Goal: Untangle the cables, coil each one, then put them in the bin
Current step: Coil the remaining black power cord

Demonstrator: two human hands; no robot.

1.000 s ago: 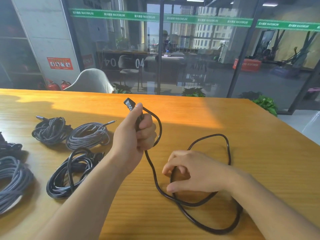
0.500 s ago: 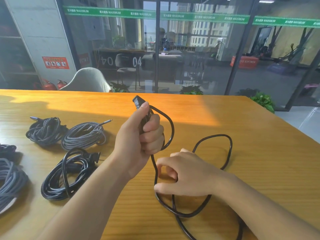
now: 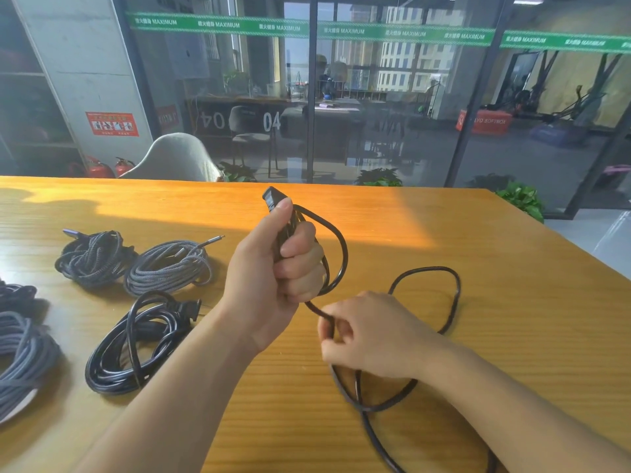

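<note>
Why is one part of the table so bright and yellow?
In the head view, sunlight falls in a band across the far side of the table, while the near part lies in shade; the left hand catches some of that light, and the glass wall behind shows dim reflections.

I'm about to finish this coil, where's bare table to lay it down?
Free: the sunlit strip beyond your left hand, and the right side past the loose black cable. Crowded: the left edge, with the braided coils and black coil.

black cable point(image 3: 456, 295): runs off bottom edge | grey coil point(image 3: 20, 356): cut by left edge
</note>
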